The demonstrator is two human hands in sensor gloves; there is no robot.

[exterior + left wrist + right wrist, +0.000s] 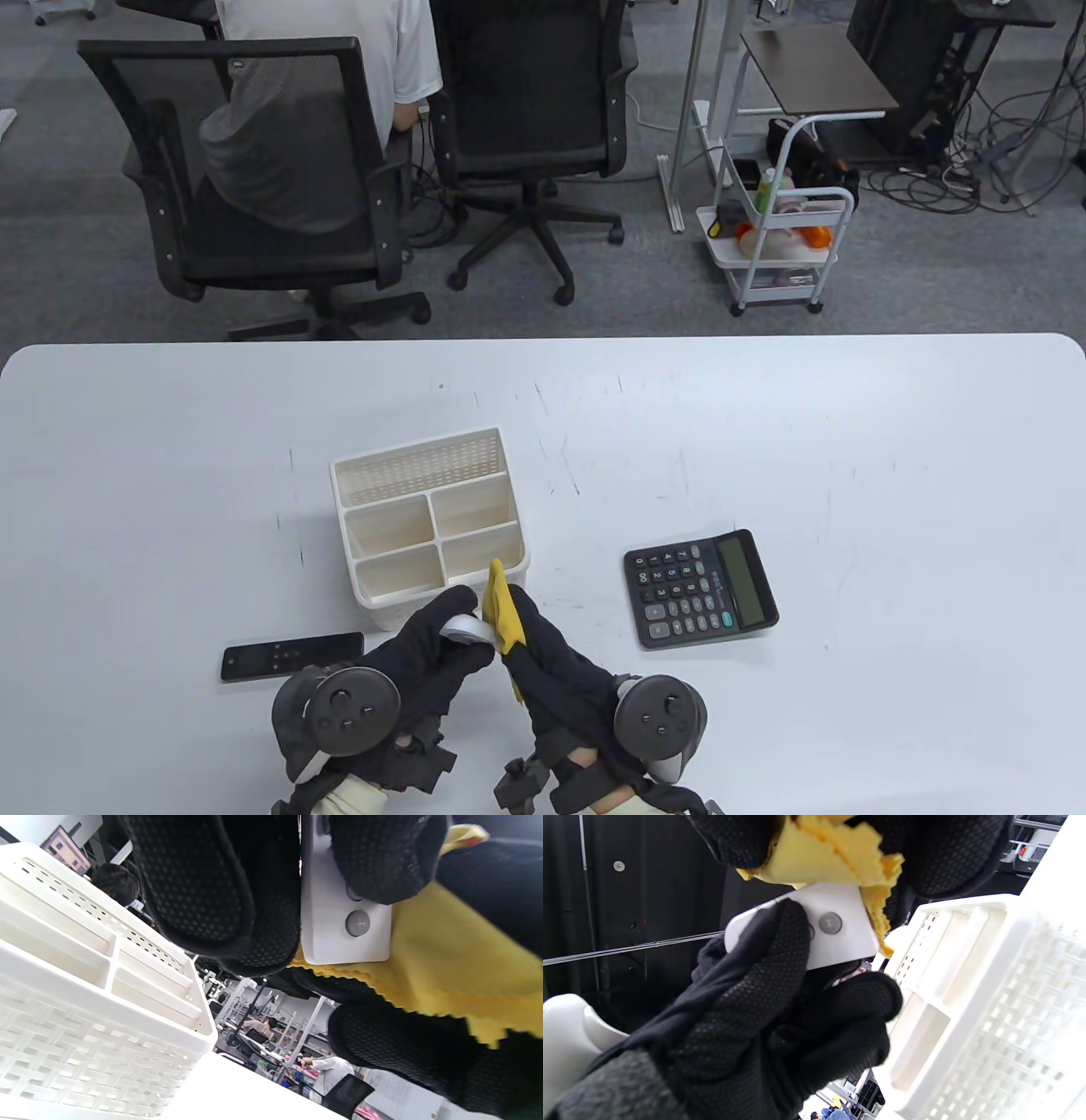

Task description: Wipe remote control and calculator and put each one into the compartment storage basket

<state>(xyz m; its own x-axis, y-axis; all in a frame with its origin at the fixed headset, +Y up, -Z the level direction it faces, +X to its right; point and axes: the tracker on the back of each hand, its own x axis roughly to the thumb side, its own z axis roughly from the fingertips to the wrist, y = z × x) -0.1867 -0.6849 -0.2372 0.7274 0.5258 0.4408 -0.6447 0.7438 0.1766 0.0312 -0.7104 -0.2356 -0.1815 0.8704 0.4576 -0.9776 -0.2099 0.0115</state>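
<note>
My left hand [441,641] grips a white remote control [465,629] just in front of the white compartment basket [502,465]. Its grey round button shows in the left wrist view [358,923] and the right wrist view [830,923]. My right hand [530,632] pinches a yellow cloth [502,613] and holds it against the end of the white remote. A black remote control [291,655] lies flat on the table left of my left hand. The black calculator [700,588] lies to the right, untouched.
The basket's several compartments [85,955] hold nothing. Beyond the white table's far edge [543,341] stand office chairs [254,170], one with a seated person, and a small white cart [776,246].
</note>
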